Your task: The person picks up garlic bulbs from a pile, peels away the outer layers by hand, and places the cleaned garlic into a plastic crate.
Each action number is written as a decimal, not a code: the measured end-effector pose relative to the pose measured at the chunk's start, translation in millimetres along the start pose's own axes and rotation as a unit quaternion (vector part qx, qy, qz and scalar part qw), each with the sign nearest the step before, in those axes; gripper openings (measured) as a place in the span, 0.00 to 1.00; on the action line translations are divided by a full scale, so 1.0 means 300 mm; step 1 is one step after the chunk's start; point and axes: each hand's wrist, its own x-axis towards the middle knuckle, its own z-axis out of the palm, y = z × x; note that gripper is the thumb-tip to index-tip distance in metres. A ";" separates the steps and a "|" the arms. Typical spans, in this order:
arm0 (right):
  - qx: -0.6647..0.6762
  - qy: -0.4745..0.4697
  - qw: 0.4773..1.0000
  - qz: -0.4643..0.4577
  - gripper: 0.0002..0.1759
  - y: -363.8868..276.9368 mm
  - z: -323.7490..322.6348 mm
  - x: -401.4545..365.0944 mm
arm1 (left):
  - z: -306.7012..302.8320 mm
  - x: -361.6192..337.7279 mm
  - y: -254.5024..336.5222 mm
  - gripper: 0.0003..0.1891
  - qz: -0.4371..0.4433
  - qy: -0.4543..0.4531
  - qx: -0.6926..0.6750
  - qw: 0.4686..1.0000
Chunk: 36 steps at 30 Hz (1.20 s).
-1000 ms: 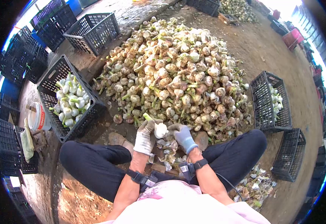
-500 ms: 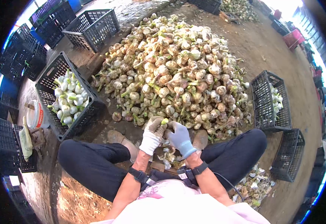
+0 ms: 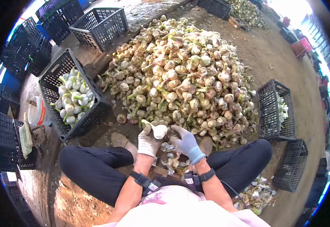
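Observation:
A white garlic bulb (image 3: 159, 131) with a green stem stub pointing left rests in my left hand (image 3: 148, 140), which wears a soiled pale glove and is closed around it. Just right of the bulb is my right hand (image 3: 188, 144) in a light blue-grey glove. Its index finger and thumb are apart and point towards the bulb, with nothing clearly held between them. Beyond both hands rises a big heap of unpeeled garlic (image 3: 183, 75). Loose skins (image 3: 172, 160) lie on the ground between my feet.
At the left stands a black crate (image 3: 64, 134) of clean white garlic, beside a white bucket (image 3: 38, 111). Another crate (image 3: 274, 130) with some garlic is at the right, a further crate (image 3: 291, 166) below it. Peelings (image 3: 257, 193) lie by my right knee. An open crate (image 3: 98, 28) stands behind.
The garlic bulb has turned so its white side shows and its stem points left. My right hand has moved slightly right, away from the bulb, and its fingers have spread.

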 end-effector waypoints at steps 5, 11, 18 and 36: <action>-0.102 -0.110 0.988 -0.036 0.08 -0.009 0.138 -0.039 | -0.044 0.009 0.003 0.18 0.003 0.069 0.068 0.995; -0.025 -0.338 0.938 -0.070 0.12 0.140 0.316 -0.038 | 0.071 -0.030 0.292 0.26 0.152 -0.015 -0.152 0.977; -0.171 -0.222 0.953 0.112 0.18 0.179 0.380 0.230 | -0.004 -0.074 0.528 0.13 0.314 0.023 -0.098 0.944; 0.459 -0.098 0.831 0.298 0.11 -0.058 0.155 0.263 | -0.025 0.006 0.175 0.22 0.041 0.093 0.355 0.929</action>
